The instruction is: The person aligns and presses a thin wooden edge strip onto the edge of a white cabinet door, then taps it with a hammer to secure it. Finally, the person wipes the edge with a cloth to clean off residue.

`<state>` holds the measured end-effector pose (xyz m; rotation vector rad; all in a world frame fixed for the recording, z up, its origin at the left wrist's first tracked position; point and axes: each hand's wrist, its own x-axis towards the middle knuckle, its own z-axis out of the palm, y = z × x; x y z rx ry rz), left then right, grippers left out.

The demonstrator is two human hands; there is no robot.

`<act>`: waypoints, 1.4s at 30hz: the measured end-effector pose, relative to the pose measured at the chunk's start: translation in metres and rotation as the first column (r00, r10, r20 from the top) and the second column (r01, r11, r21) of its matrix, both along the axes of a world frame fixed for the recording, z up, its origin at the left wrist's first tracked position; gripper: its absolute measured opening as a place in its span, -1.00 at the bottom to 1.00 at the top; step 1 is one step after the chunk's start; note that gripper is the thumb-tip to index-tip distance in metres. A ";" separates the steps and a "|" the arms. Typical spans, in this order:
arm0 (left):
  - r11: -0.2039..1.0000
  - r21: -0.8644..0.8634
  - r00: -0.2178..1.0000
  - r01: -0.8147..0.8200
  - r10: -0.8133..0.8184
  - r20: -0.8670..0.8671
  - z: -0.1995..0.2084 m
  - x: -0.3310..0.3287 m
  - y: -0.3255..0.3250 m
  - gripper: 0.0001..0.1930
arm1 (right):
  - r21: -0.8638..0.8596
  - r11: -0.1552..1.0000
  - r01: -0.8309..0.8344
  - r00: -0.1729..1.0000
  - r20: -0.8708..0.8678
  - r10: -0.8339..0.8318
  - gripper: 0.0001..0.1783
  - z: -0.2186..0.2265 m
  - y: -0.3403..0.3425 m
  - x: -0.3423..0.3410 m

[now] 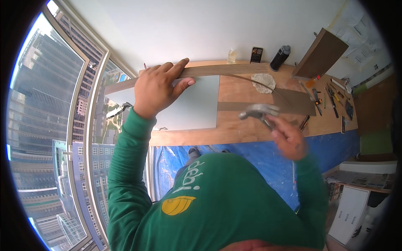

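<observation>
My left hand (161, 85) lies over a long brown wooden strip (234, 70), fingers spread across its top edge. The strip stands along the far edge of a pale grey-white panel (190, 104) on the workbench. Metal hinges (118, 110) sit at the panel's left end and near edge. In my right hand (289, 136) is a claw hammer (259, 113), gripped by the handle and held above the bench right of the panel; its head is slightly blurred. A thin brown edging strip (251, 79) curves from the panel toward a whitish crumpled lump (264, 83).
A brown board (295, 102) lies flat on the wooden bench (243, 129), and a brown box-like panel (320, 54) stands at the back right. A dark spray can (280, 57), phone (256, 55) and clear bottle (232, 56) line the wall. Hand tools (333, 100) lie right. Windows (46, 125) fill the left.
</observation>
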<state>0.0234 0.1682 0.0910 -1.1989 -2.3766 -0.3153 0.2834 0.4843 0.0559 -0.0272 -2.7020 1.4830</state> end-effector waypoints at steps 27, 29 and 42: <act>0.998 0.064 0.988 -0.012 0.022 -0.152 -0.006 0.025 -0.012 -0.55 | 0.392 0.920 0.016 0.997 -0.073 0.013 -0.53 0.112 -0.041 -0.074; 0.997 0.071 0.986 -0.001 0.013 -0.166 -0.006 0.025 -0.012 -0.55 | 0.322 0.945 0.058 0.986 -0.169 -0.003 -0.53 0.109 -0.042 -0.075; 0.998 0.060 0.989 -0.009 0.017 -0.149 -0.003 0.027 -0.011 -0.53 | 0.447 0.894 -0.022 0.986 -0.139 0.094 -0.55 0.101 -0.032 -0.090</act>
